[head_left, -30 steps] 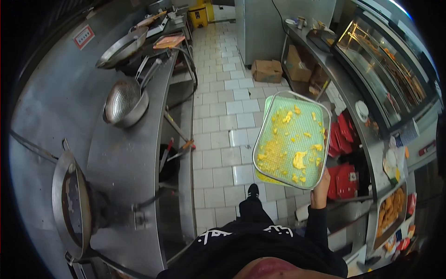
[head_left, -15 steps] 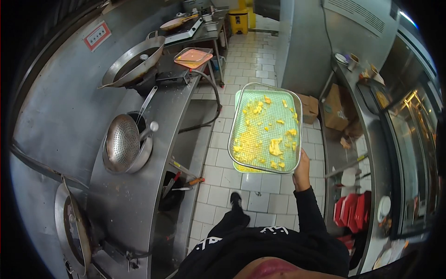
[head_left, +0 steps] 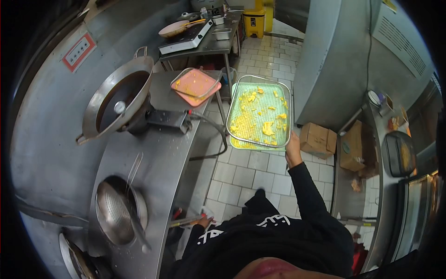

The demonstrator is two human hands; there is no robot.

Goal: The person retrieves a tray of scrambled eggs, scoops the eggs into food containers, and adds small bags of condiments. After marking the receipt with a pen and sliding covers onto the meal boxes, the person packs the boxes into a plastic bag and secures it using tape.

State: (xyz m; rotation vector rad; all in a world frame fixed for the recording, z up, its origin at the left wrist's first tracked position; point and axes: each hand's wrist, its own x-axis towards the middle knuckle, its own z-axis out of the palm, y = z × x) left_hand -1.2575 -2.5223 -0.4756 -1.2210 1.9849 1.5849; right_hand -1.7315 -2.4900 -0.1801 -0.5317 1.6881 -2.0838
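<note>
Basket (head_left: 267, 100) sat on tray (head_left: 267, 148), counter (head_left: 160, 162) to its left, box (head_left: 318, 139) on floor (head_left: 255, 179) to its right. On that counter, I saw strainer (head_left: 113, 211) in pot (head_left: 142, 208) nearer, wok (head_left: 98, 101) on burner (head_left: 166, 120) farther along.

Clock from view centre. 2 o'clock: wire basket (head_left: 291, 114) is gleaming metallic; green tray (head_left: 269, 148) beneath is looking smooth, plastic. 8 o'clock: metal counter (head_left: 160, 186) is reflecting dully. 3 o'clock: cardboard box (head_left: 318, 140) is appearing matt. 4 o'clock: cloth sleeve (head_left: 307, 188), likewise.

A silvery mesh basket (head_left: 291, 111), seemingly near level, tops a green tray (head_left: 274, 149); yellow scraps (head_left: 267, 128) dot it.
</note>
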